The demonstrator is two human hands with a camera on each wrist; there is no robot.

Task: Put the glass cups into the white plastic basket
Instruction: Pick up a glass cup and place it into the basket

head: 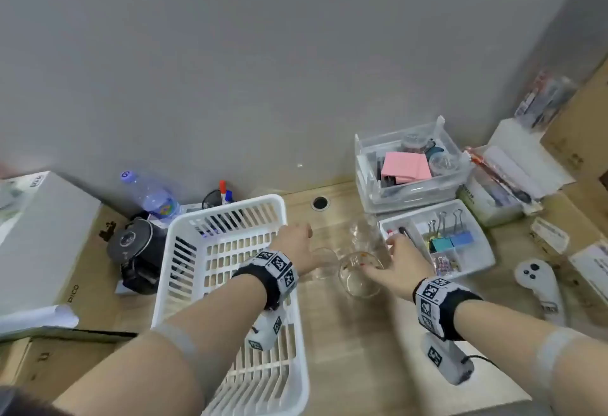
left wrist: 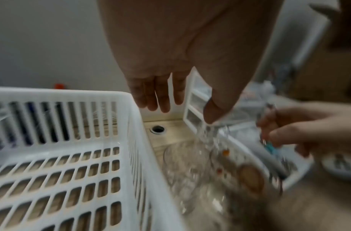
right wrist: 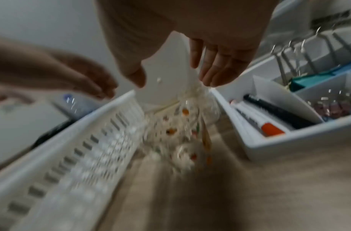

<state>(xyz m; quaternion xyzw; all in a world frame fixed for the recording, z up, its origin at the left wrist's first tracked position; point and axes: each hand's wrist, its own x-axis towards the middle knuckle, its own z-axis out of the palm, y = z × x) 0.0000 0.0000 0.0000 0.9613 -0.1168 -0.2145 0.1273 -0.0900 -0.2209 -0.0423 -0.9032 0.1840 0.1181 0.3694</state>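
The white plastic basket (head: 227,206) stands empty at centre left on the wooden desk; its slotted wall (left wrist: 71,93) fills the left wrist view. Right of it stand three glass cups: a plain one (head: 324,262), one with coloured dots (head: 360,276) and a taller one (head: 363,233) behind. My left hand (head: 296,238) hovers over the basket's right rim beside the plain cup (left wrist: 182,164), fingers straight, holding nothing. My right hand (head: 378,256) spreads just above the dotted cup (right wrist: 176,132), thumb and fingers apart (right wrist: 173,79), gripping nothing. Both wrist views are motion-blurred.
A white organizer tray (head: 437,238) with binder clips and pens sits right of the cups, a clear bin (head: 411,169) with pink notes behind it. A water bottle (head: 151,195) and black device (head: 138,251) lie left of the basket. A white controller (head: 536,280) is at right.
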